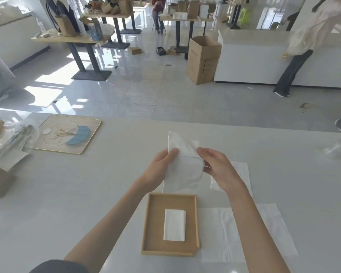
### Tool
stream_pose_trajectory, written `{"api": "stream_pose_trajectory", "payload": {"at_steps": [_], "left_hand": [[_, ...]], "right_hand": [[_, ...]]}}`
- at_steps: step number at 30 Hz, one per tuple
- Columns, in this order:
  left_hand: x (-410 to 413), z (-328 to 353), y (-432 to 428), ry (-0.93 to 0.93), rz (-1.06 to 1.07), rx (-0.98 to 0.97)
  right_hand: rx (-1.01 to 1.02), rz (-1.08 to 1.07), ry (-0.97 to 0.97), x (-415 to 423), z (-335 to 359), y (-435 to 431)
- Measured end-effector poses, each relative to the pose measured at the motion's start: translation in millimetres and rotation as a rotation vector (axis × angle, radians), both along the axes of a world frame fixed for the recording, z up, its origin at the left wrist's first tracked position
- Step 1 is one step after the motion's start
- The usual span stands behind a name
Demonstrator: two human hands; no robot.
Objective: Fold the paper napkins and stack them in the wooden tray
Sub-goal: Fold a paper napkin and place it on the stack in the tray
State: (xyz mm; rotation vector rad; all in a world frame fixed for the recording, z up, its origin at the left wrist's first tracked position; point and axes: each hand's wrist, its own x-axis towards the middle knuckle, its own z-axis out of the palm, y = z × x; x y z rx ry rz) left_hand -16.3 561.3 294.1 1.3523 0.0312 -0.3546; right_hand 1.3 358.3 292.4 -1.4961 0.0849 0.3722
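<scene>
Napkin (183, 170), perhaps half-folded, in left hand (161, 166) and right hand (217, 164); tray (156, 215) nearby

Gold-rimmed placemat (71, 134) at left on white table (87, 184), plastic wrappers (14, 138) beside it. Open cardboard box (202, 60) on floor near white counter (248, 62). Person (303, 46) standing at right.

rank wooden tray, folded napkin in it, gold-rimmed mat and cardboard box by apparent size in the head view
1. wooden tray
2. gold-rimmed mat and cardboard box: too close to rank, box farther off
3. folded napkin
</scene>
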Motion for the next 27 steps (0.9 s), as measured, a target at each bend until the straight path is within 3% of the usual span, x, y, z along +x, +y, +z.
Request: {"api": "stream_pose_trajectory", "payload": {"at_steps": [4, 18, 23, 27], "left_hand": [[-1.0, -2.1, -0.6, -0.011, -0.047, 0.026], [1.6, -0.7, -6.3, -0.109, -0.010, 0.142], [2.5, -0.4, -6.4, -0.092, -0.015, 0.104], [7.1, -0.7, -6.3, -0.060, 0.026, 0.053]], "right_hand": [[-0.060, -0.181, -0.163, 3.1, 2.4, 4.8], [-0.260, -0.214, -0.408, 13.0, 3.5, -1.0], [-0.206, -0.220, -0.406, 13.5, 11.7, 0.1], [-0.081, -0.104, -0.234, 11.1, 12.7, -4.0]]}}
